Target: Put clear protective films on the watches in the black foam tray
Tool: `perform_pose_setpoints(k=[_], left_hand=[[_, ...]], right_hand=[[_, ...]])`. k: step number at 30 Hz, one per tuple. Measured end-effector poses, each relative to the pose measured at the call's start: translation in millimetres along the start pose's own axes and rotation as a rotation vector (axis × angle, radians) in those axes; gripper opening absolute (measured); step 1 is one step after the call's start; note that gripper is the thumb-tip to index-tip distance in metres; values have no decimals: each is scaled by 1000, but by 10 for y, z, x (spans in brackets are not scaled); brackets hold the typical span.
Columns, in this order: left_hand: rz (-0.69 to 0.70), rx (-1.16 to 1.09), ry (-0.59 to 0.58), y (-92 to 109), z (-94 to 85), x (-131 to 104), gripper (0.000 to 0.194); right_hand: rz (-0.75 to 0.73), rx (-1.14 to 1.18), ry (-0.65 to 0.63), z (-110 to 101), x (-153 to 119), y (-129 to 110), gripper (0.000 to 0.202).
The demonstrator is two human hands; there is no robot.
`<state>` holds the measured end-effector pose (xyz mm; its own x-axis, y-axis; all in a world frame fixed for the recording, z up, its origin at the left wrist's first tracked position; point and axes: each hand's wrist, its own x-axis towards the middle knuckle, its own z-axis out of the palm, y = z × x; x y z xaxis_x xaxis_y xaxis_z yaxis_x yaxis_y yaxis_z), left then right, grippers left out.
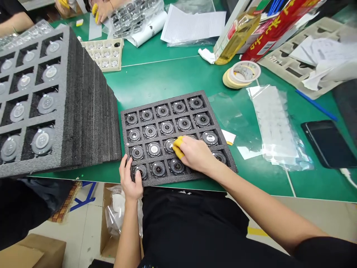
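Observation:
A black foam tray [164, 182] lies on the green table in front of me, its compartments holding dark round watch-back-like discs [158, 169]. My left hand [131, 182] grips the tray's near left corner, with the thumb over a corner compartment and the fingers along the side edge. Yellow finger covers are on my right hand [192, 152], whose fingertips are pinched together at a disc [169, 146] in the second row from me. Whatever may be between those fingertips is too small to make out. White round pieces lie on a few discs, such as the white sticker [154, 149].
A tall stack of foam trays [92, 111] stands at the left. Rolls of tape [242, 74], clear sheets with white stickers [275, 123] and a phone [331, 143] lie at the right. An oil bottle [237, 37] stands behind. Another person's hand [102, 11] is across the table.

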<state>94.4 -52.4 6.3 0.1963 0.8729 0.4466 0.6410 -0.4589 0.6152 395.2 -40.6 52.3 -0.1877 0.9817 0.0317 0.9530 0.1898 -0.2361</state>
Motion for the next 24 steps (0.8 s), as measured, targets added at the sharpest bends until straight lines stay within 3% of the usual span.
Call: perform_pose_setpoints(k=[3, 7, 13, 17, 24], left_hand=[[-13, 7, 2, 0, -1, -7, 49], [-9, -6, -7, 0, -4, -4, 50], [-8, -11, -1, 6, -8, 3, 49], [3, -12, -5, -5, -8, -2, 49], [1, 0, 3, -9, -1, -9, 49]], right_hand=[[-28, 5, -13, -26, 37, -22, 31], [62, -35, 8, -35, 31, -41, 30], [-14, 34, 8, 27, 18, -59, 31], [89, -17, 73, 62, -44, -47, 30], [63, -24, 26, 37, -53, -59, 28]])
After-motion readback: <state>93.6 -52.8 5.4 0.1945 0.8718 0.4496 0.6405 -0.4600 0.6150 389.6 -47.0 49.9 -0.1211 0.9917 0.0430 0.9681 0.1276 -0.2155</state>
